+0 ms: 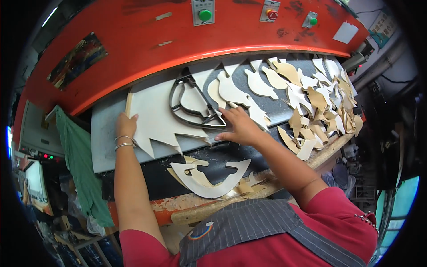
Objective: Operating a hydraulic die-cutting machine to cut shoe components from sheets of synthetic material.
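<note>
My left hand (126, 125) is closed on the left edge of a white sheet of material (153, 120), which has a jagged near edge. On this sheet rests a black metal cutting die (178, 112), a curved frame with cross-bars and an inner outline. My right hand (242, 127) is at the die's right-hand corner, thumb and fingers spread to either side of it; whether they touch the metal is hard to see. Just beyond that hand, pale cut pieces (232, 91) with curved outlines lie on the grey cutting board (104, 133).
A red machine body (147, 40) with a green button (205, 15) and a red knob (271, 14) spans the far side. Scraps (318, 98) pile up at the right. A crescent-shaped cutout (213, 190) lies at the near edge. Green cloth (80, 160) hangs at the left.
</note>
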`<state>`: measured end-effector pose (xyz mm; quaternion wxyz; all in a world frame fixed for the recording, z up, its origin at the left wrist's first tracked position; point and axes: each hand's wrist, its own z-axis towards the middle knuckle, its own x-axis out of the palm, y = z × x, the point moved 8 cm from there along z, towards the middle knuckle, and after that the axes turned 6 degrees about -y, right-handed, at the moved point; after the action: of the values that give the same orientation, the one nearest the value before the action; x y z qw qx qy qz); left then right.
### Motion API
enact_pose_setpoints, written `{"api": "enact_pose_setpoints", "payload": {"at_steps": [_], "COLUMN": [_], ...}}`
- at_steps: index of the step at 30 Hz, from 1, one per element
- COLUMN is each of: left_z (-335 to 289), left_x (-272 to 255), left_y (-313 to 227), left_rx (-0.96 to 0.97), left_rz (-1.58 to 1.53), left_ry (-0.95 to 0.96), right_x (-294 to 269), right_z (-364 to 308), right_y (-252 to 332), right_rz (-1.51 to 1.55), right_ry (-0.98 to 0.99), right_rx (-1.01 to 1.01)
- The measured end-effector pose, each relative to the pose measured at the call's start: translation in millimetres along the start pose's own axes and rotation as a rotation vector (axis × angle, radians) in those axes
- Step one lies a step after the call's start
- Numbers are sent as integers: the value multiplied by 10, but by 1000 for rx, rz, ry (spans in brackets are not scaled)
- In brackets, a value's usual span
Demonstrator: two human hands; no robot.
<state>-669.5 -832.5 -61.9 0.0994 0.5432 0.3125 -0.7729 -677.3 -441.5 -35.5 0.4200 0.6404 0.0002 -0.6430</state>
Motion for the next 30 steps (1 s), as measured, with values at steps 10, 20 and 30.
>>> {"api": "enact_pose_setpoints", "payload": {"at_steps": [10, 20, 30], "left_z": [-326, -190, -244], "left_x": [615, 695, 648], "left_y": [-1107, -1307, -1383], "left_rx": [214, 131, 145], "left_rz": [-334, -671, -743], "left_ry": [232, 259, 220], "right_x": [108, 118, 115], "right_z": [-46, -88, -110], "right_y": [-60, -41, -118], "right_rz": [11, -42, 61], "right_ry": [-267, -406, -438], "right_rx": [-46, -175, -159]}}
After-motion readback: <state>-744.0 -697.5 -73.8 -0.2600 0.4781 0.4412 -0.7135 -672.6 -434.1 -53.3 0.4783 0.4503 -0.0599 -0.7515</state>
